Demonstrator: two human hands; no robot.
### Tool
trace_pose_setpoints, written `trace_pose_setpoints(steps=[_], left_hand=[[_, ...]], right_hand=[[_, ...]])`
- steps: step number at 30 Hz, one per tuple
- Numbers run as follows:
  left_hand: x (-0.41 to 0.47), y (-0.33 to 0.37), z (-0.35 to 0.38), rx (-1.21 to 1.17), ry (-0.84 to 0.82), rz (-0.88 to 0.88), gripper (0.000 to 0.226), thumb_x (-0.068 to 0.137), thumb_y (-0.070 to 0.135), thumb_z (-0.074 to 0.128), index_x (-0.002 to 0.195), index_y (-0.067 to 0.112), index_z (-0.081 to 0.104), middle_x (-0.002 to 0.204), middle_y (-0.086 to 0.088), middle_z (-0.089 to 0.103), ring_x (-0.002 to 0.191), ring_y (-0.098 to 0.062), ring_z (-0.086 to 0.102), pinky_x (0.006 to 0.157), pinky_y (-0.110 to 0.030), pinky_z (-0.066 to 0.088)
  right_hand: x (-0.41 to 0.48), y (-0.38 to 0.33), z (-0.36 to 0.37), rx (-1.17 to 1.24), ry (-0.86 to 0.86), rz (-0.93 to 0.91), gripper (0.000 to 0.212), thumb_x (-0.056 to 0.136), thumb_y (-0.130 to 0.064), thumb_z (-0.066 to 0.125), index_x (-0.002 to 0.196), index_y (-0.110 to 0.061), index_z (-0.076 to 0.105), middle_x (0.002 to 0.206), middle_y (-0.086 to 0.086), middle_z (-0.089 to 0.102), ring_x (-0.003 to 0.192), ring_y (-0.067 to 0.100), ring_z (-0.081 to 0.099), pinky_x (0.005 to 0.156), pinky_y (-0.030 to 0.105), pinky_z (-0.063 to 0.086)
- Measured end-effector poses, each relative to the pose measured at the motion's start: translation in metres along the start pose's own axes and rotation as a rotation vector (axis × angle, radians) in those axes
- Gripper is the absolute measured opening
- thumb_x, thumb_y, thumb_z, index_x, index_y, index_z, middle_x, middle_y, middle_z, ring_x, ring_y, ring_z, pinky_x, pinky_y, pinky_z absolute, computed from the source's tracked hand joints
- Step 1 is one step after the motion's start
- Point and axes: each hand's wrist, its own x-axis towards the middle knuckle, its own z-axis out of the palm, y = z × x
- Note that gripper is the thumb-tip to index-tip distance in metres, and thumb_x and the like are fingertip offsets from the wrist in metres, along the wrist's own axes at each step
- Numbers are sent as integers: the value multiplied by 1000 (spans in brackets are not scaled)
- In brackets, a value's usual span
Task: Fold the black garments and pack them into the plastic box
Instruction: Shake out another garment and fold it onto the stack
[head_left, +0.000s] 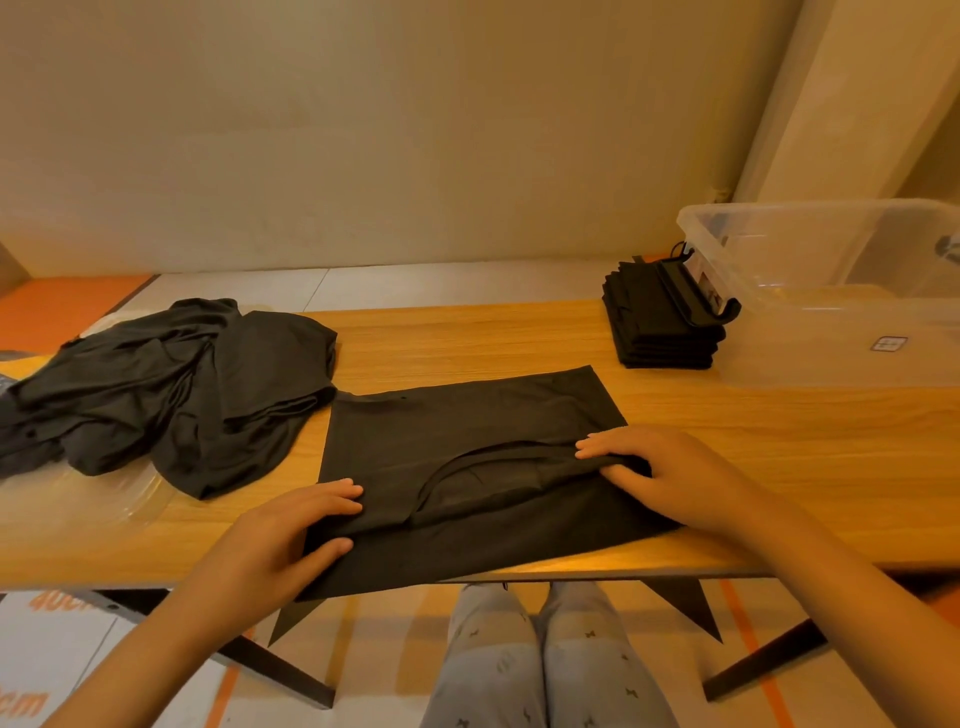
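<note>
The table (519, 338) runs left to right in front of you, with the plastic box (831, 322) on its far right corner. The loose pile of black garments (156, 384) sits at its left edge. The garment being folded (467, 415) lies flat at the middle of the near edge, its lower part hanging over that edge. Its long axis runs along the edge, slightly skewed, with the curved neckline between your hands. The folded stack (660, 327) stands just beside the box. Your left grip (280, 535) pinches the left end of the raised fold and your right grip (670, 467) pinches the right end, both clamped on cloth. The fold line lies straight across between them, so the next fold probably travels toward the far edge, and the right grip is nearer the box.
</note>
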Motion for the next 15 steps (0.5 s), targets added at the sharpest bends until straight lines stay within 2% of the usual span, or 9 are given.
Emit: trace_pose_setpoints(steps=[2, 5, 8, 10, 13, 15], left_hand=[[2, -2, -1, 12, -15, 7, 46, 81, 24, 73, 108, 53, 51, 124, 37, 44, 118, 26, 36, 98, -12, 37], [4, -3, -1, 33, -8, -1, 39, 83, 20, 71, 101, 50, 55, 121, 39, 46, 116, 16, 45, 94, -11, 40], [5, -2, 0, -2, 30, -17, 35, 87, 17, 66, 99, 48, 56, 116, 40, 49, 109, 24, 45, 88, -5, 40], [7, 0, -2, -31, 49, -27, 34, 89, 16, 63, 100, 47, 54, 112, 38, 51, 106, 29, 43, 84, 0, 40], [10, 2, -6, -36, 61, -14, 29, 92, 27, 60, 103, 53, 53, 106, 35, 56, 105, 16, 51, 78, -10, 48], [9, 2, -8, -21, 54, 0, 32, 88, 37, 57, 107, 62, 48, 105, 36, 57, 103, 13, 54, 76, -11, 48]], right_hand=[[6, -3, -3, 95, 1, 82, 29, 96, -29, 54, 123, -37, 60, 130, -14, 57, 122, 5, 49, 103, 25, 39], [12, -6, -8, 153, -12, 126, 24, 96, -28, 55, 117, -33, 65, 123, -10, 62, 114, 7, 53, 90, 19, 41], [15, -7, -8, 136, -3, 131, 22, 96, -27, 55, 114, -33, 67, 119, -10, 65, 106, 6, 57, 80, 16, 41], [15, -7, -6, 75, 17, 110, 23, 95, -27, 56, 115, -34, 66, 120, -12, 64, 108, 5, 56, 85, 18, 42], [13, -2, -2, -22, 30, 44, 29, 94, -26, 58, 121, -36, 62, 127, -14, 60, 123, 7, 48, 103, 26, 38], [8, 4, 1, -60, 49, -2, 32, 93, -24, 60, 123, -34, 61, 129, -13, 59, 129, 8, 44, 109, 29, 34]])
